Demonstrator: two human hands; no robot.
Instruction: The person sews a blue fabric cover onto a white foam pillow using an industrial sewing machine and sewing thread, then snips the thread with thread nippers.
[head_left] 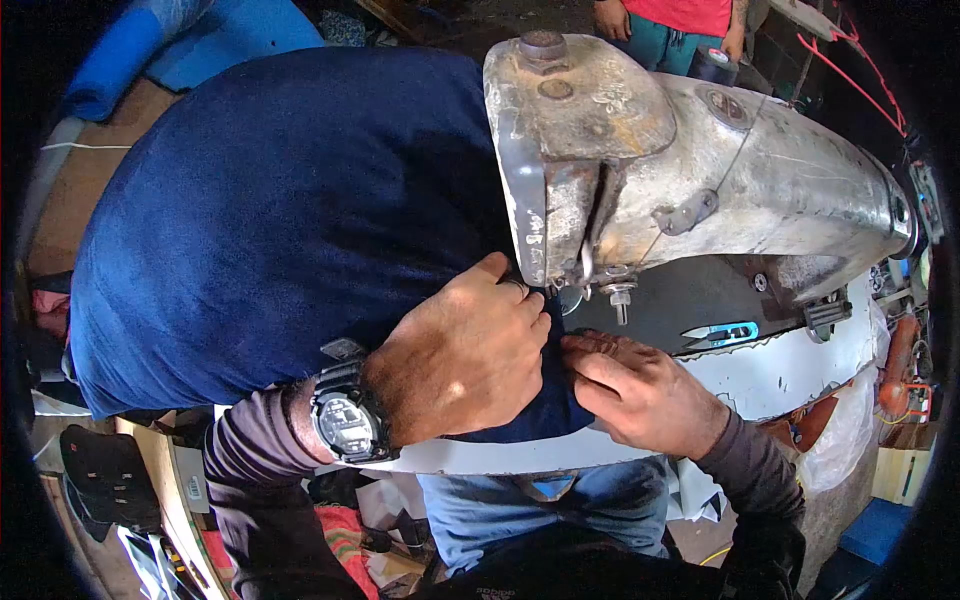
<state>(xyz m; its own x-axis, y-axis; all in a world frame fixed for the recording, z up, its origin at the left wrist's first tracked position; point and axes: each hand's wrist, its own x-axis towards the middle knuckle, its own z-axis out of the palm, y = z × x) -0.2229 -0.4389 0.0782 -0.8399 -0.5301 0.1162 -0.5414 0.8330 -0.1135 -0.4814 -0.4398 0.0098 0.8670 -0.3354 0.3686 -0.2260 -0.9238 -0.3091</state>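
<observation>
A big, stuffed dark blue cushion fills the left side and runs under the head of a worn grey sewing machine. My left hand, with a watch on its wrist, rests on the cushion's edge with its fingers curled into the cloth beside the needle area. Just right of it, my right hand pinches the edge of the same cloth between thumb and fingers. The needle and presser foot are largely hidden behind my left fingers.
Blue-handled thread snips lie on the machine bed, with a small metal bobbin farther back. The white tabletop has a chipped edge. A person in a red shirt stands behind the machine. A black cap lies at lower left.
</observation>
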